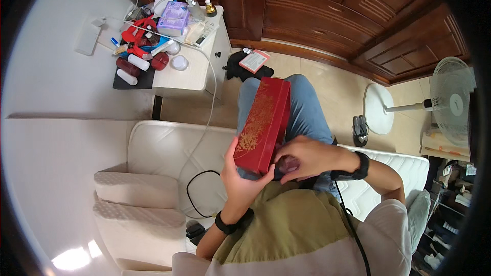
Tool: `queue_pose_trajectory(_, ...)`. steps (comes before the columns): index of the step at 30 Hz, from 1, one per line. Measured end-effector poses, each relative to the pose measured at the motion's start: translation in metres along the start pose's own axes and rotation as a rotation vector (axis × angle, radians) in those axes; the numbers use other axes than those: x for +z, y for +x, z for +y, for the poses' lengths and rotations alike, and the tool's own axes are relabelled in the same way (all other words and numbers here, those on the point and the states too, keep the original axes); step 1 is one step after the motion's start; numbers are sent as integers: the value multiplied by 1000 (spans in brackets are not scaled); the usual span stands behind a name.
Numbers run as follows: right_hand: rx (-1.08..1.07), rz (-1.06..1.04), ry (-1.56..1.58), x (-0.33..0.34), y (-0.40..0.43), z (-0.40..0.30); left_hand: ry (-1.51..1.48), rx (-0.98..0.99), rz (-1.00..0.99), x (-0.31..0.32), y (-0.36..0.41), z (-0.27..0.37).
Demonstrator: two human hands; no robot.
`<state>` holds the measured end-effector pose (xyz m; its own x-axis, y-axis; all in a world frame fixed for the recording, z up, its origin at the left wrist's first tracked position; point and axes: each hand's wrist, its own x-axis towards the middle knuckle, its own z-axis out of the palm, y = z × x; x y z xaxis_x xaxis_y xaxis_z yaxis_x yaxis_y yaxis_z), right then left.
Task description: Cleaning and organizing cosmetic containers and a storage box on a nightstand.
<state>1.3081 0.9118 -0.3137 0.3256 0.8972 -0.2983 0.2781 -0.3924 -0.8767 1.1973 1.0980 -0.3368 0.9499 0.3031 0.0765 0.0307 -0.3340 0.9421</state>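
Observation:
A long red box (264,122) with gold floral decoration on its face is tilted across my lap. My left hand (243,178) grips its near end, fingers along the left edge and thumb at the lower right corner. Close against the box's right side, my right hand (303,159) is curled around a small dark purple object (288,164). That object is blurred and partly covered by the fingers, so its kind is unclear. Below the box are my legs in blue jeans (307,107).
A white bedside cabinet (191,73) at the upper left carries bottles, jars and a purple tissue pack (173,18). A white cable (213,84) trails down from it. Cushions (138,214) lie on the left. A standing fan (452,99) and sandals (360,130) are at right.

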Motion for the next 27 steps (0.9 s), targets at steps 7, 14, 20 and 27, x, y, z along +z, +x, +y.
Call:
queue_pose_trajectory(7, -80, 144, 466, -38, -29, -12, 137, 239, 138, 2, -2, -9)
queue_pose_trajectory(14, -32, 215, 523, -32, -22, -19, 218, 282, 193, 4, 10, -14)
queue_pose_trajectory(20, 53, 176, 385, -29, -13, -11, 165, 336, 161, 15, 7, -18)
queue_pose_trajectory(27, 467, 292, 741, 0, -1, -2, 205, 342, 109, 22, -3, -23)
